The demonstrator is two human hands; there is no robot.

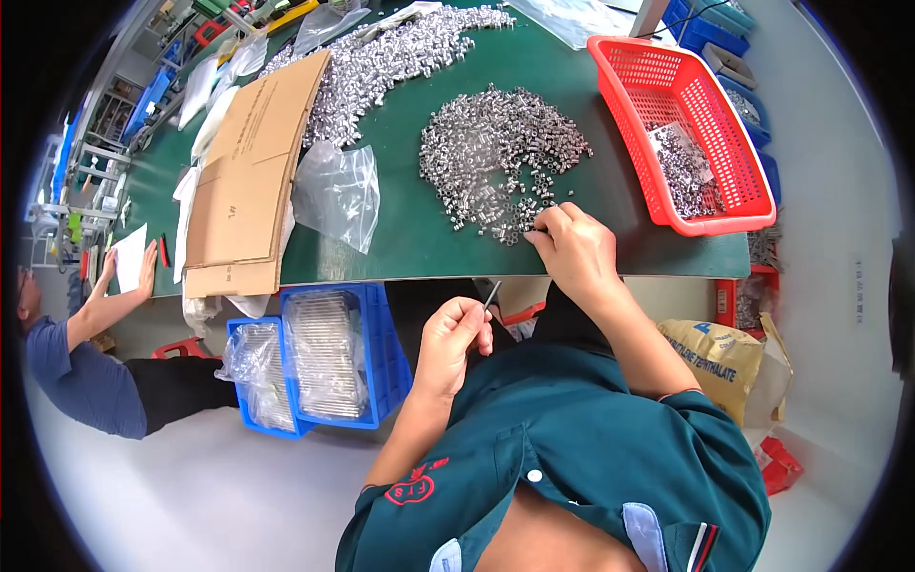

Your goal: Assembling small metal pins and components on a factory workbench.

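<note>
My left hand is closed, just off the near edge of the table, with a thin dark rod pinched between thumb and fingers. The rod points up and away from me. My right hand reaches over the table edge, its thumb and fingertips drawn together at the near side of a pile of small silvery metal rings. Whether a ring sits between those fingertips is too small to make out. Loose rings lie scattered at the pile's near side, next to my right fingertips.
A red plastic basket holds more small metal parts at right. Left stand a cardboard sheet, a clear plastic bag and a larger heap of metal pieces. Blue crates sit below the table. Another person holds white paper.
</note>
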